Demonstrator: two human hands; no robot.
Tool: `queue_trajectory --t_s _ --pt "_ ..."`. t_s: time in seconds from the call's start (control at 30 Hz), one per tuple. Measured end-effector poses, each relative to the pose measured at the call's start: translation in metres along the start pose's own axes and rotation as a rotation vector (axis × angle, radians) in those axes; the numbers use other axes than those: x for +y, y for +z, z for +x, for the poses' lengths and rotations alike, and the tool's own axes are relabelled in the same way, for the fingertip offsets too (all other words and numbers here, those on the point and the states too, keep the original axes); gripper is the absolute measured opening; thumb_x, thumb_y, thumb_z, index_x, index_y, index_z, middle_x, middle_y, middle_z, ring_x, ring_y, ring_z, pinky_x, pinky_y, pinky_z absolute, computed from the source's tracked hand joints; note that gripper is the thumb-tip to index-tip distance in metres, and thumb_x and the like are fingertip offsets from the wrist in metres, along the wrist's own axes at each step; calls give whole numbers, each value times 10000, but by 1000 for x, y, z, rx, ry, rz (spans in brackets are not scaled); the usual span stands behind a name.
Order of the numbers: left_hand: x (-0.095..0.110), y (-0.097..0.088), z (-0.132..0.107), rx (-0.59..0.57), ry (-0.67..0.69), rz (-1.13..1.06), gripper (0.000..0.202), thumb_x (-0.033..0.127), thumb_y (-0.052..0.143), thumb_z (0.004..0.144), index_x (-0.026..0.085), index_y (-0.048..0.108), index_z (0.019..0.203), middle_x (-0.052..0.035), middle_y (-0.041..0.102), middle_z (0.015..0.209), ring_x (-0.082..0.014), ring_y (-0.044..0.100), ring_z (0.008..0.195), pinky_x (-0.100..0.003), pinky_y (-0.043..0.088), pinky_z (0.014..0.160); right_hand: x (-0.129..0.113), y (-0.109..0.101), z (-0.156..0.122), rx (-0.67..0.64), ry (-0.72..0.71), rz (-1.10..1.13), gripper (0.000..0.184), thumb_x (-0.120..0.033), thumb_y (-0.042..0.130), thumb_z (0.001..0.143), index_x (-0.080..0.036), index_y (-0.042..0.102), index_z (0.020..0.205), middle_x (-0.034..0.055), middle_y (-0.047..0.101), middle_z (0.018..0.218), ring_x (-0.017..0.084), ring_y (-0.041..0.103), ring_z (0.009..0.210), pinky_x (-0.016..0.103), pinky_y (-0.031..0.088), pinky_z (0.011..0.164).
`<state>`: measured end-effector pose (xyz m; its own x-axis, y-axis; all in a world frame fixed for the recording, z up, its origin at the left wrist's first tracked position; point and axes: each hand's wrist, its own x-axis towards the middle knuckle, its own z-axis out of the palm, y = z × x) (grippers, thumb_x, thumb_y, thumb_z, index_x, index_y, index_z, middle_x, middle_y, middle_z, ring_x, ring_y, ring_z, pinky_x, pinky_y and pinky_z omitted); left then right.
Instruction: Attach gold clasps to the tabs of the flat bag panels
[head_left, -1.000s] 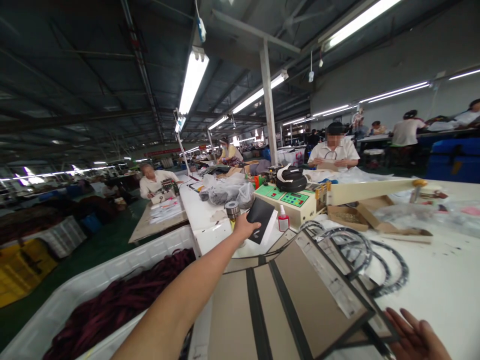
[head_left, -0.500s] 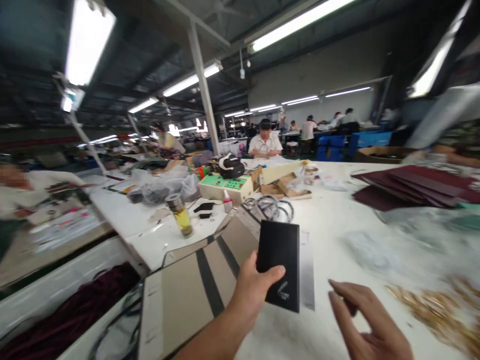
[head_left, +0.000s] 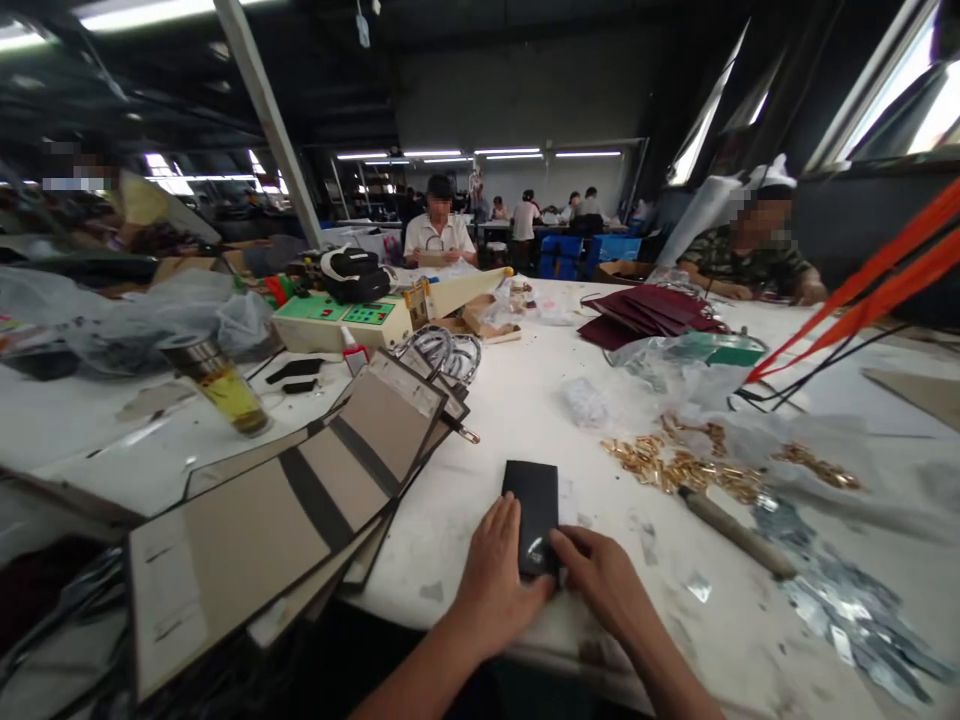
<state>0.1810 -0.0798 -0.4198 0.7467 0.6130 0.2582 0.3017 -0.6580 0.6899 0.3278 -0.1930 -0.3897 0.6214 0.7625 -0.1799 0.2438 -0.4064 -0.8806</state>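
Observation:
A small black booklet-like case (head_left: 537, 500) with a silver mark near its bottom lies at the table's near edge. My left hand (head_left: 495, 565) closes along its left side, fingers on the edge and thumb across the bottom corner. At its lower right edge, my right hand (head_left: 604, 575) has its fingertips pressed against the case, closed on it. Part of a pale slip (head_left: 568, 500) shows just right of the case. To the left lie stacked beige boards with dark bands (head_left: 315, 495).
Gold-coloured metal pieces (head_left: 686, 468), a tool with a tan handle (head_left: 739, 535) and flat silver metal parts (head_left: 862, 620) lie to the right. Left are a glass bottle (head_left: 225, 390) and a green-topped machine (head_left: 349, 315). Maroon sheets (head_left: 652, 310) lie farther back; co-workers sit beyond.
The black case has come down from the air to the table edge. My right hand, earlier apart from it, now touches its right side. The view has turned to the right.

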Motion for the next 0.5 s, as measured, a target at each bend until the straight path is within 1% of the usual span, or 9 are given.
queue_trajectory --t_s 0.07,0.1,0.17,0.23,0.27,0.33,0.37,0.43,0.5 --pt "-3 -3 -7 -30 21 4 1049 210 807 676 139 339 1613 -220 355 1679 -410 311 1568 -629 315 1277 -2 3 2 -19 43 117 615 -649 588 877 -149 798 1165 94 804 832 308 754 792 379 573 665" --pt "-4 -5 -9 -20 16 -5 1061 194 807 673 150 327 1619 -215 370 1672 -403 332 1559 -620 332 1272 -2 4 3 -27 56 192 637 -659 596 871 -141 786 1189 95 806 851 312 756 809 377 581 652" --pt "-6 -7 -10 13 -11 -40 1041 159 787 687 165 327 1621 -203 424 1637 -381 393 1529 -592 363 1263 -5 8 3 -57 63 350 667 -670 620 864 -135 762 1235 102 815 950 325 759 891 389 604 690" --pt "-7 -8 -9 40 -40 -89 1035 130 777 683 189 336 1618 -188 464 1605 -369 435 1500 -578 376 1256 -11 13 0 -40 51 455 671 -663 656 859 -149 743 1281 105 813 1075 337 750 1008 419 614 819" --pt "-6 -9 -9 49 -57 -120 1054 124 783 675 204 328 1622 -182 473 1596 -369 448 1489 -580 384 1248 -16 16 -2 -1 34 473 665 -654 676 856 -163 736 1301 104 805 1143 339 735 1081 436 598 914" --pt "-5 -11 -10 63 -97 -193 1110 128 813 658 233 298 1635 -175 479 1590 -379 458 1477 -592 395 1232 -27 23 -8 84 -18 477 648 -636 700 860 -200 724 1339 96 769 1281 337 681 1233 461 520 1088" --pt "-4 -13 -11 75 -119 -234 1129 138 831 652 244 290 1637 -171 477 1593 -383 458 1476 -596 392 1231 -33 28 -12 98 -50 476 644 -630 705 865 -215 717 1358 94 749 1332 334 651 1290 469 478 1145" --pt "-2 -18 -12 103 -137 -319 1077 175 847 684 258 322 1620 -156 476 1602 -378 460 1480 -591 376 1242 -42 38 -19 42 -124 475 635 -616 708 879 -236 704 1387 91 714 1401 329 612 1355 480 443 1190" --pt "-1 -23 -14 125 -121 -399 910 213 811 773 265 394 1581 -132 478 1611 -355 462 1487 -565 365 1256 -46 46 -24 -71 -207 435 593 -599 702 900 -257 711 1384 82 699 1426 320 601 1373 484 434 1202"
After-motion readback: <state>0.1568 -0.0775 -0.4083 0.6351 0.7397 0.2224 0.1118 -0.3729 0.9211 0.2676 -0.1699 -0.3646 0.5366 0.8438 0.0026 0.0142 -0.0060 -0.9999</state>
